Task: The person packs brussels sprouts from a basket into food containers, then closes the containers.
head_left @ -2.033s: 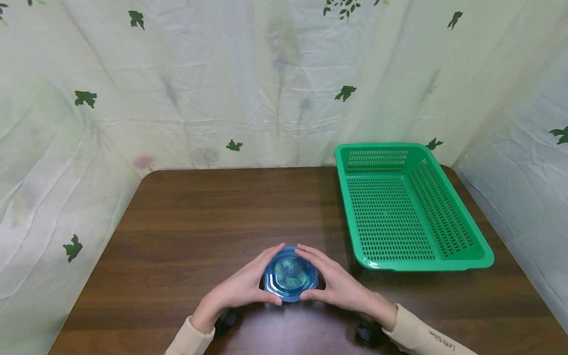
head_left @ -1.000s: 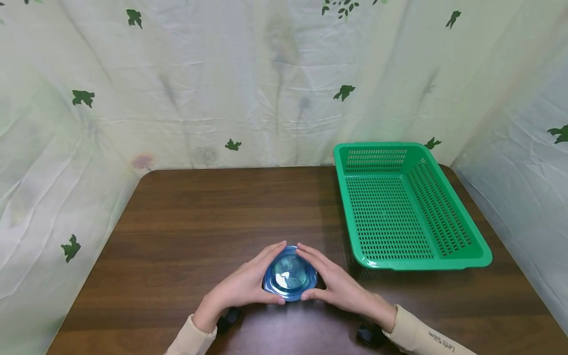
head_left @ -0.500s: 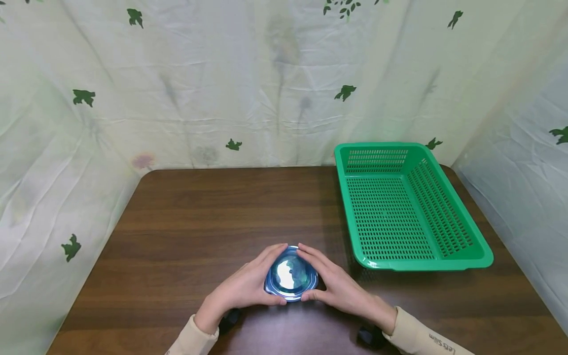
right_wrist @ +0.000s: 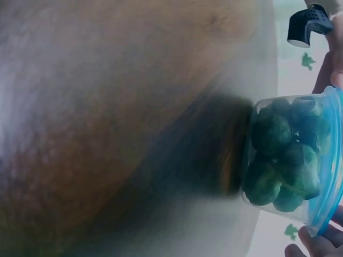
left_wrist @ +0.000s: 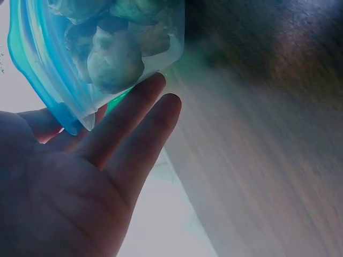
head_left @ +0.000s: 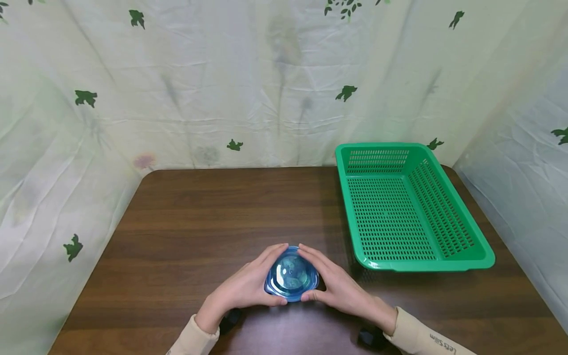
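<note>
Between my hands sits a clear plastic food container (head_left: 291, 278) with a blue lid, near the front middle in the head view. My left hand (head_left: 248, 285) holds its left side, thumb at the near edge and fingers round the far edge. On the opposite side my right hand (head_left: 339, 287) holds it the same way. Through the container's wall (right_wrist: 284, 160), the right wrist view shows several round, leafy green pieces like Brussels sprouts. In the left wrist view, two fingers (left_wrist: 134, 134) extend below the lid edge, close to the container's side.
A green slotted plastic basket (head_left: 390, 217) with nothing in it stands at the right of the brown wooden table (head_left: 213, 212). A pale leaf-printed cloth (head_left: 248, 74) hangs behind and at both sides. Dark wrist devices (head_left: 372, 337) sit under the wrists.
The light reflection on the lid grew bright, then faded, as the container tilted slightly. My left thumb has edged a little to the right along the rim. Both hands otherwise keep their place.
</note>
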A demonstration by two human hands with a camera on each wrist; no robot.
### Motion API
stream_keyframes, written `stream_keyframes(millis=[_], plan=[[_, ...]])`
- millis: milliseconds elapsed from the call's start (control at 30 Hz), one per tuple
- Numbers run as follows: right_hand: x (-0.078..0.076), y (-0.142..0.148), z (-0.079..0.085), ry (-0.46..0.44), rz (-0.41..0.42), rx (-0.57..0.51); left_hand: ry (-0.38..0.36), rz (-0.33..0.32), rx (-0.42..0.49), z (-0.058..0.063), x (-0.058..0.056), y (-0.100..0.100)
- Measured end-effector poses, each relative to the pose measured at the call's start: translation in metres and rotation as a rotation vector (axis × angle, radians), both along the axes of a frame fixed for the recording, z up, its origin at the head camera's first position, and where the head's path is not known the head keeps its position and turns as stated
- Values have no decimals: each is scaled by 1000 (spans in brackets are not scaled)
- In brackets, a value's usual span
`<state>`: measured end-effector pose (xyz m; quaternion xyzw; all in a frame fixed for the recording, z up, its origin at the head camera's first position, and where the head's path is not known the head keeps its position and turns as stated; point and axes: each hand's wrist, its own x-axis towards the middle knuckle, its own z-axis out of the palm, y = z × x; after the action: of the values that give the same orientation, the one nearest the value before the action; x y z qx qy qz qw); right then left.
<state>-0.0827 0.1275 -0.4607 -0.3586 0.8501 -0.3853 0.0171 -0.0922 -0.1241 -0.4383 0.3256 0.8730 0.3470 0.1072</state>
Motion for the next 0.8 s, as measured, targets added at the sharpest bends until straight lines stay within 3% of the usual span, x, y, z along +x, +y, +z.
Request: stream_keyframes(millis=[533, 800], plan=[[1, -1, -3, 5, -5, -50, -40, -29, 42, -3, 0, -5], [1, 0, -5, 56, -5, -82, -33, -24, 49, -5, -1, -4]])
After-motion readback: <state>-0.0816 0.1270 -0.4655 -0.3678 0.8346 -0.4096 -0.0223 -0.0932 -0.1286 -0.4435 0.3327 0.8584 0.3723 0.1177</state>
